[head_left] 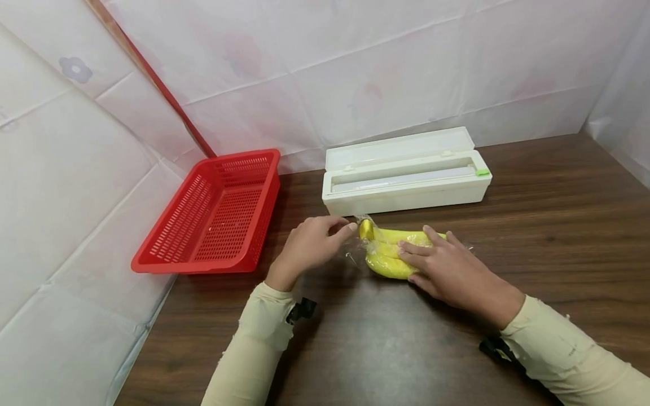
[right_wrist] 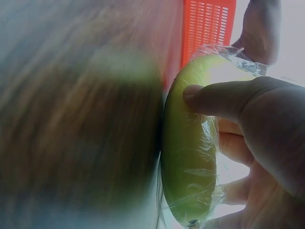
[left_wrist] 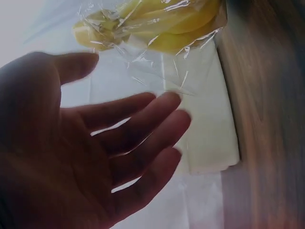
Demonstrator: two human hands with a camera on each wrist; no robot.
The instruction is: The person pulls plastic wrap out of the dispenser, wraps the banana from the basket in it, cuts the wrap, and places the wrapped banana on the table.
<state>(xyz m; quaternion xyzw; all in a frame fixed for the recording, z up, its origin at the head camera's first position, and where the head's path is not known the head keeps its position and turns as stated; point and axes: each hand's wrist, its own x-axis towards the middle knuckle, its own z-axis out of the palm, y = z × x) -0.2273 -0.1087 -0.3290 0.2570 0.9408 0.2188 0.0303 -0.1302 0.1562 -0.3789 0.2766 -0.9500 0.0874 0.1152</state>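
Note:
A bunch of yellow bananas (head_left: 387,264) in clear plastic wrap (head_left: 354,251) lies on the brown wooden table, its stem end to the left. My right hand (head_left: 457,273) holds the bunch from the right, fingers spread over its top. In the right wrist view the thumb (right_wrist: 214,99) presses on the side of a wrapped banana (right_wrist: 188,157). Just left of the stem is my left hand (head_left: 312,246), beside the loose end of the wrap. The left wrist view shows its fingers (left_wrist: 143,129) apart and slightly bent, holding nothing, below the wrapped bananas (left_wrist: 183,26).
Behind the bananas stands a long white box (head_left: 406,197), its lid (head_left: 401,149) raised, with a white roll (head_left: 406,179) inside and a green tab (head_left: 482,172) at its right end. At the left is a red plastic basket (head_left: 261,225). White sheeting (head_left: 355,73) hangs behind the table.

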